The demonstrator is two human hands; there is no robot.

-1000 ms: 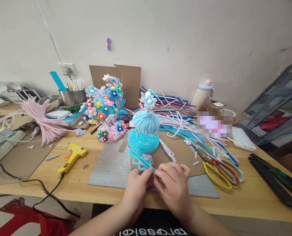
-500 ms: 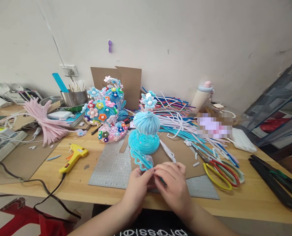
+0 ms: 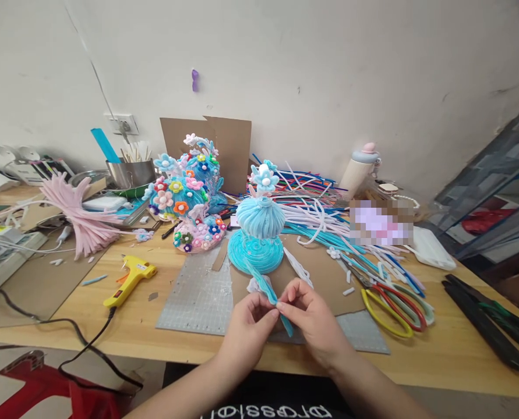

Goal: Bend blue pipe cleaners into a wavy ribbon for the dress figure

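Observation:
Blue pipe cleaners [image 3: 264, 286] are pinched at their middle between both hands, just in front of a round blue coiled base [image 3: 256, 254]. My left hand [image 3: 251, 323] closes on them from the left with thumb and fingers. My right hand [image 3: 307, 314] pinches them from the right, its fingertips touching the left ones; a short blue end [image 3: 288, 327] sticks out below. On the base stands a pleated light-blue dome [image 3: 261, 219] topped by a blue flower [image 3: 265, 177]. White pipe cleaners [image 3: 297, 265] lie beside the base.
A yellow glue gun [image 3: 130, 280] lies at left, its cable running off the table edge. Colourful flowered pieces [image 3: 179, 198] stand behind. Scissors [image 3: 388, 311] and black-bladed shears [image 3: 489, 326] are at right. A cutting mat [image 3: 191, 302] lies beneath cardboard.
The blue pipe cleaners have swung from a wavy, spread bundle to a narrower strand, with an end now showing below the fingers. My right hand has turned and its fingers have lifted slightly.

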